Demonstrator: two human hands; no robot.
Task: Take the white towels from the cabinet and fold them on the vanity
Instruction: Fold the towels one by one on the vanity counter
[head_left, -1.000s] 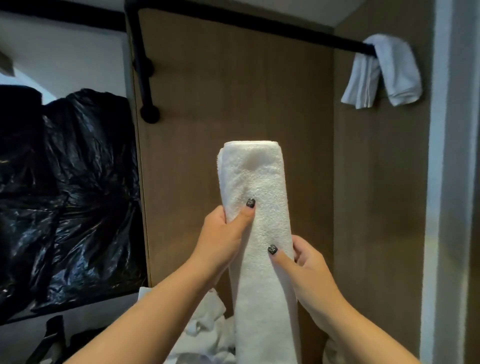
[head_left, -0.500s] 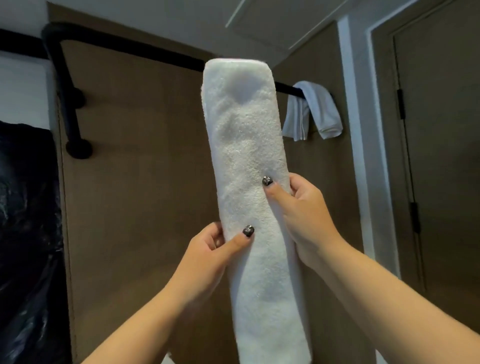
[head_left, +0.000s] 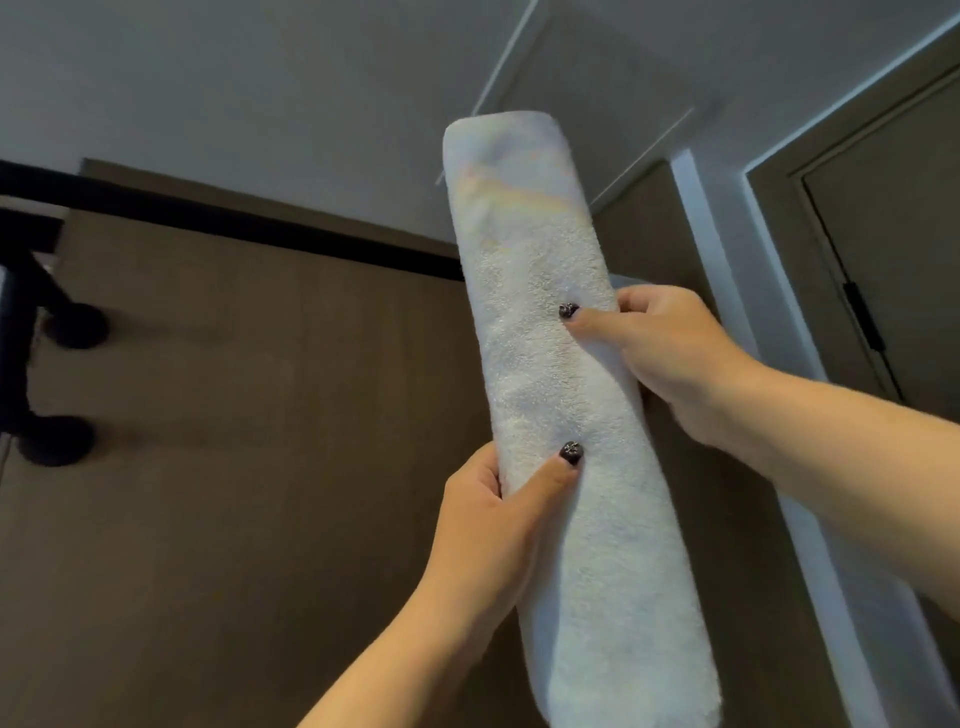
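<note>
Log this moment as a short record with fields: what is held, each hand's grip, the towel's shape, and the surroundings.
held item: white towel, folded into a long narrow strip, held up nearly upright
left hand: grips the towel's left edge, thumb on the front
right hand: grips the right edge higher up, thumb on the front
behind: brown wood panel with a black rail
right side: dark door
vanity: not in view

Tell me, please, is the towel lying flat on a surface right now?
No, the towel is held up lengthwise in the air by the left hand and right hand.
</note>
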